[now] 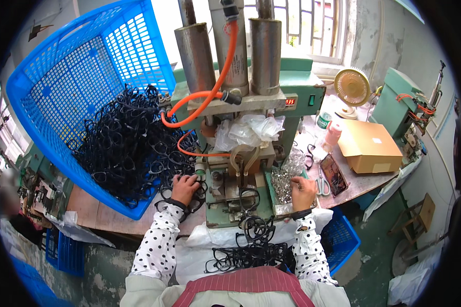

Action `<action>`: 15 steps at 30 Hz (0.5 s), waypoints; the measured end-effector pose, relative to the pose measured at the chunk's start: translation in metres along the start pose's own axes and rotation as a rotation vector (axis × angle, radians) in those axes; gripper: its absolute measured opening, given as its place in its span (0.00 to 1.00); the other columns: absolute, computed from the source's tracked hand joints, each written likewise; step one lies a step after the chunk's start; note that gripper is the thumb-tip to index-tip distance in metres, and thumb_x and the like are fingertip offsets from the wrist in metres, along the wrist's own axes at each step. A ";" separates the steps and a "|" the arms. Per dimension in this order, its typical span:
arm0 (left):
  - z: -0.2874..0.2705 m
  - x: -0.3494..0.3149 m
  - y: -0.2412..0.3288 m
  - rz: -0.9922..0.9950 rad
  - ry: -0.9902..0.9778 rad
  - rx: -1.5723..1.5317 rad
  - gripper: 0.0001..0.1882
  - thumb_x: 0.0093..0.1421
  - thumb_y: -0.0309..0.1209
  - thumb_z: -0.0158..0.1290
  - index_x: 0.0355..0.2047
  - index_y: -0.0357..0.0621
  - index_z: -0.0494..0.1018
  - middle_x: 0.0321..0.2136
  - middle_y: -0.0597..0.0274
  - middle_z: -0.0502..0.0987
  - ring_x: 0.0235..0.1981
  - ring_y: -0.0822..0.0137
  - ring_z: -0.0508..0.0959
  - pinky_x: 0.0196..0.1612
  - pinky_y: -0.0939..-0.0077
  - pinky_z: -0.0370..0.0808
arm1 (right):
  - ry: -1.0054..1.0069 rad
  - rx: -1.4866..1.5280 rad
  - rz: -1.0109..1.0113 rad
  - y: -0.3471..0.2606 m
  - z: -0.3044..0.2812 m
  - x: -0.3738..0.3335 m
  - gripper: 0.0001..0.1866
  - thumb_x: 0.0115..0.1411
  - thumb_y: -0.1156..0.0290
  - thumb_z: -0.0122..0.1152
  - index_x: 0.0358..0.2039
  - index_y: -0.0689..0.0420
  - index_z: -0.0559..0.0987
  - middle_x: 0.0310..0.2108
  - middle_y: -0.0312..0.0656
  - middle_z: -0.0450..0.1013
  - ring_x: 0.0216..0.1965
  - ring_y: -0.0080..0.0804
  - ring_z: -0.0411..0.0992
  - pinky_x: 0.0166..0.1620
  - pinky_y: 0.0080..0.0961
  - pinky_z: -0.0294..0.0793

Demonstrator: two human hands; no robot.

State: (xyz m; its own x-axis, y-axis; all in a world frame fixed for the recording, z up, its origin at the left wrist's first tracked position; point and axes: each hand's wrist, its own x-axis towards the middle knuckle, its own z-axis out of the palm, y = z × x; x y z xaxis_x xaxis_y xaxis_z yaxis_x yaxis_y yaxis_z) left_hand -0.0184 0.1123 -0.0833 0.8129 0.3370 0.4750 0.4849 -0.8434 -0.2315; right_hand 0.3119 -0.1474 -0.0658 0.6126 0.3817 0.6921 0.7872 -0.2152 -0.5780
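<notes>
My left hand rests with fingers spread at the left side of the green press machine, just below a green button. Black eyeglass frames lie under and around it. My right hand is at the right edge of a green tray holding many small shiny metal parts. Its thumb and fingers are drawn together; whatever is between them is too small to make out. One black eyeglass frame sits upright beneath the press head. More black frames lie heaped on white sheeting over my lap.
A big blue basket tilts toward me at left, heaped with black frames. Right of the press are scissors, a phone, a cardboard box, a pink bottle and a fan. Orange hoses loop over the press.
</notes>
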 end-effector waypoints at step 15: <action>-0.085 0.023 0.080 -0.715 0.675 -1.054 0.09 0.68 0.29 0.46 0.44 0.36 0.69 0.36 0.56 0.77 0.34 0.66 0.77 0.40 0.75 0.73 | -0.395 0.686 0.274 -0.130 -0.023 0.011 0.16 0.49 0.78 0.69 0.40 0.59 0.80 0.31 0.40 0.77 0.29 0.21 0.72 0.33 0.19 0.69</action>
State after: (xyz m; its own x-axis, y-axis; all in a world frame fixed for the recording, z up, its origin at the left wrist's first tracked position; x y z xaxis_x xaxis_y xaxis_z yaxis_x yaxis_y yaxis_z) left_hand 0.0112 0.0171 -0.0184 0.0527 0.8045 0.5916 0.0130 -0.5930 0.8051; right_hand 0.2182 -0.1360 0.0275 0.6053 0.7098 0.3603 0.3179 0.1994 -0.9269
